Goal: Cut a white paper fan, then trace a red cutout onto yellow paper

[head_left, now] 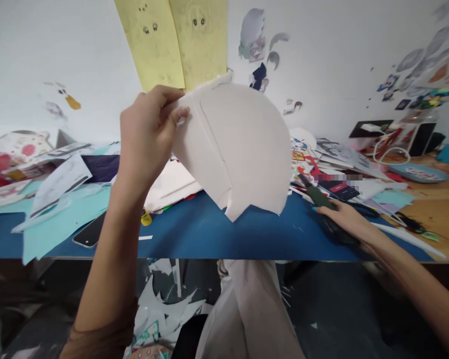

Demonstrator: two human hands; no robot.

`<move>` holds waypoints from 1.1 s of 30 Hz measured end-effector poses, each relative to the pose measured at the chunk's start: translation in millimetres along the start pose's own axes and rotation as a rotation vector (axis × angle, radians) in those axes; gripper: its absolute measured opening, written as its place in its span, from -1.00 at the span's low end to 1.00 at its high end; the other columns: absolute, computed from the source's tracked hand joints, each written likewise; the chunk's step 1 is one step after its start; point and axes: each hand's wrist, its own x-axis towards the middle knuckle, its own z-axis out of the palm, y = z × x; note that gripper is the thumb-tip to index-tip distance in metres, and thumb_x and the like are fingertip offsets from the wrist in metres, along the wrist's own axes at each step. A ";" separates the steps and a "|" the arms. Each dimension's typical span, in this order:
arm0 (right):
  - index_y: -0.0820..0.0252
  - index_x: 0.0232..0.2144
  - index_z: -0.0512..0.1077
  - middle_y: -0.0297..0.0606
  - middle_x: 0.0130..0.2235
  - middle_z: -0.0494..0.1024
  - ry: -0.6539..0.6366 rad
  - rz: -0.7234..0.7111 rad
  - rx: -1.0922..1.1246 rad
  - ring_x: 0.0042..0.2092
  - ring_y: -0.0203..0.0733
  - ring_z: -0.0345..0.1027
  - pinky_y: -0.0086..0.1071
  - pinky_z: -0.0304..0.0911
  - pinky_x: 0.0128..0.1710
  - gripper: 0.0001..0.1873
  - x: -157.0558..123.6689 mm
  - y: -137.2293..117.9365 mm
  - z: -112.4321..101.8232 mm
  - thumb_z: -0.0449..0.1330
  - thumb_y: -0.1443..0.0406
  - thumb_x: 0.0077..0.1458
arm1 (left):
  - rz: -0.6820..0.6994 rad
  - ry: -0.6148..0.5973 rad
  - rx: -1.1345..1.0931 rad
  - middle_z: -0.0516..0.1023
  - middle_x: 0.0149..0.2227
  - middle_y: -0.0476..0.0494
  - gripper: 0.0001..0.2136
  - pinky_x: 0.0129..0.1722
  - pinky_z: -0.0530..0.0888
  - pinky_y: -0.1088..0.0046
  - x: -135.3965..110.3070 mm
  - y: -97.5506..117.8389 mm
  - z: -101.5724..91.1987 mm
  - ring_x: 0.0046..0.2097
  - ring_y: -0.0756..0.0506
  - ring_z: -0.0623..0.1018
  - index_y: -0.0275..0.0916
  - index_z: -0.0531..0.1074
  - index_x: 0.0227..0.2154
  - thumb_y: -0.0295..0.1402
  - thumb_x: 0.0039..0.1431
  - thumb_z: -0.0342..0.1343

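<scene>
Left fingers (180, 115) tight on a white cutout (252, 139), right fingers (332, 213) around a dark green tool (318, 197)

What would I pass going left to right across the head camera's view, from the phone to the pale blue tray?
Phone, left hand, white cut-out held up by that hand, right hand, pale blue tray.

Yellow drawings (153, 55) hang on the wall (93, 45); a phone (89, 234) lies beside turquoise paper (65, 217).
</scene>
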 end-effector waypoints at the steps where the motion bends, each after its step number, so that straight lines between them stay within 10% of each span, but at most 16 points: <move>1: -0.03 -0.39 0.29 -0.21 -0.52 0.38 -0.022 0.010 0.069 -0.46 -0.03 0.34 -0.19 0.23 -0.46 -0.73 -2.7 -1.1 -3.0 0.07 0.00 -0.11 | 0.000 0.007 0.026 0.52 -0.23 -0.09 -0.81 -0.13 0.29 0.32 -0.4 -0.3 -1.7 -0.15 -0.15 0.43 -0.22 0.47 -0.18 -0.39 0.18 0.03; 8: -0.01 -0.28 0.35 -0.23 -0.55 0.33 -0.140 -0.081 0.392 -0.49 -0.15 0.27 -0.27 0.18 -0.45 -0.71 -31.1 -41.6 -16.3 0.06 0.11 -0.11 | 0.051 0.013 0.028 0.49 -0.43 -0.04 -0.82 -0.33 0.28 0.45 -9.0 3.7 -6.3 -0.38 -0.01 0.39 -0.19 0.54 -0.24 -0.38 0.14 0.09; 13: 0.22 0.04 0.10 -0.49 -0.70 0.23 -0.218 -0.384 0.191 -0.63 -0.26 0.10 -0.36 0.04 -0.58 -0.41 -72.3 -103.9 -16.7 0.04 0.17 -0.07 | 0.055 -0.086 0.087 0.48 -0.34 -0.04 -0.82 -0.26 0.34 0.49 -21.0 11.9 -2.7 -0.30 -0.01 0.44 -0.22 0.46 -0.19 -0.38 0.17 0.02; 19: 0.21 -0.24 0.29 -0.44 -0.64 0.29 -0.246 -0.675 0.184 -0.60 -0.32 0.21 -0.41 0.12 -0.56 -0.73 -102.5 -159.4 -13.1 0.02 0.22 0.00 | -0.009 -0.138 0.037 0.48 -0.16 -0.13 -0.74 -0.20 0.41 0.45 -30.6 13.4 3.8 -0.15 -0.07 0.48 -0.22 0.26 -0.10 -0.38 0.14 0.05; 25: 0.18 -0.35 0.22 -0.43 -0.52 0.33 -0.376 -0.704 0.237 -0.62 -0.41 0.22 -0.49 0.18 -0.66 -0.85 -109.7 -175.2 -6.0 -0.08 0.26 0.20 | 0.014 -0.135 -0.009 0.51 -0.19 -0.10 -0.83 -0.23 0.44 0.46 -37.1 20.6 2.7 -0.16 -0.07 0.51 -0.20 0.26 -0.19 -0.42 0.15 0.05; 33: -0.14 0.28 -0.15 -0.48 -0.50 0.37 -0.302 -0.732 0.062 -0.67 -0.42 0.24 -0.53 0.23 -0.70 -0.36 -111.4 -174.4 -6.1 -0.12 0.36 0.20 | 0.062 -0.121 -0.041 0.53 -0.18 -0.10 -0.87 -0.26 0.46 0.48 -40.0 22.7 6.0 -0.16 -0.07 0.53 -0.17 0.27 -0.27 -0.50 0.14 0.04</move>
